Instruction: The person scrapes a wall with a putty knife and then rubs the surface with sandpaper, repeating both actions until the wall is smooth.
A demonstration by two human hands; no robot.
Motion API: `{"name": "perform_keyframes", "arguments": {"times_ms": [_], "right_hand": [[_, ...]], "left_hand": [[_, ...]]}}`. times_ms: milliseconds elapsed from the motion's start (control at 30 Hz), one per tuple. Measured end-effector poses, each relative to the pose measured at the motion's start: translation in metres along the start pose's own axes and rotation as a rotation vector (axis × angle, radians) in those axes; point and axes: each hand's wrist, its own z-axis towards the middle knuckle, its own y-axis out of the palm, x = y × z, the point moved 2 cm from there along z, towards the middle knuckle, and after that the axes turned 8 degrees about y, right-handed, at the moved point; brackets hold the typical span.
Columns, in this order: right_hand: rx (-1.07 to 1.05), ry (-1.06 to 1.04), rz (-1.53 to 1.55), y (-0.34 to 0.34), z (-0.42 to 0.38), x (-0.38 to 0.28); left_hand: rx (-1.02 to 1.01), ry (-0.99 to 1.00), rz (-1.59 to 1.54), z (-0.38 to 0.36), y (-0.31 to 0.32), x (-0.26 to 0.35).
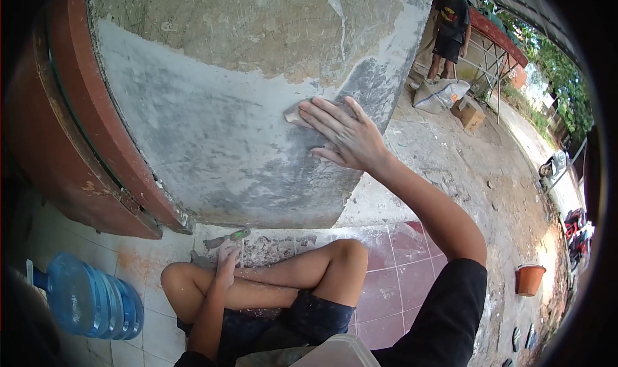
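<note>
My right hand (pixel 341 132) lies spread against the wall, pressing a small pale piece of sandpaper (pixel 296 116) to it under the fingertips. The lower wall (pixel 187 116) has a smooth grey and white coat, smudged dark in places. My left hand (pixel 226 259) hangs low by my crossed shins, its fingers loosely extended with nothing visible in them. Just beyond those fingers, a dark flat object with a green patch (pixel 226 239) lies on the dusty floor at the wall's foot. White dust coats both hands.
Brown wooden frame (pixel 109 109) borders the wall on the left. A blue water jug (pixel 96 299) lies on the tiles. On the right are an orange bucket (pixel 530 281), a cardboard box (pixel 468 114) and a white sack (pixel 441 96). A person (pixel 450 29) stands behind the sack.
</note>
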Motion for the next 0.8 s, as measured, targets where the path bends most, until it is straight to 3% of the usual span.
{"name": "perform_keyframes", "arguments": {"times_ms": [200,267,400,500,633,800], "right_hand": [[-0.017,0.128,-0.053,0.01,-0.025,0.0],[-0.083,0.079,0.006,-0.005,0.011,-0.018],[0.093,-0.044,0.017,-0.005,0.085,-0.069],[0.113,-0.061,0.035,-0.01,0.128,-0.107],[0.128,-0.098,0.124,-0.008,0.127,-0.1],[0.033,-0.041,0.088,-0.004,0.05,-0.037]], "left_hand": [[-0.044,0.015,-0.011,0.006,0.011,0.004],[-0.036,0.013,0.006,0.006,0.017,0.003],[-0.014,0.058,0.059,0.013,0.011,-0.015],[-0.03,0.039,-0.001,0.007,0.006,-0.011],[0.009,0.038,-0.085,-0.001,-0.011,-0.009],[-0.009,0.018,-0.091,-0.008,-0.006,0.006]]}}
